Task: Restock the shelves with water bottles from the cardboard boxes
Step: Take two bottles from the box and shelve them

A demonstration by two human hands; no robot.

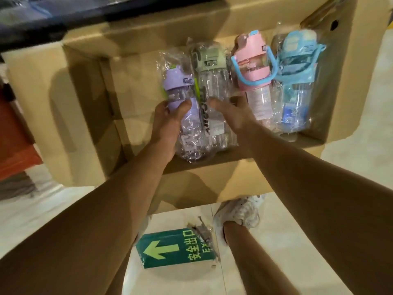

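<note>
- Head view: an open cardboard box (89,107) sits on the floor, with four plastic-wrapped water bottles lying side by side in its right part, caps pointing away from the person.
- The left hand (168,122) curls its thumb and fingers round the purple bottle (187,116), the leftmost one, gripping it at mid-body.
- The right hand (231,112) hovers with fingers spread and relaxed, holding nothing, over the clear bottle with the grey-green cap (212,86), just beside the pink bottle (253,81); the blue bottle (297,81) lies against the right wall.
- Each bottle's long axis runs straight away from the person, in line with the forearms, so the right hand seems nearest to the clear bottle.
- The left part of the box holds no bottles, giving room to lift; the near wall rises under both wrists.
- No shelf can be made out clearly; the top of the picture is blurred.
</note>
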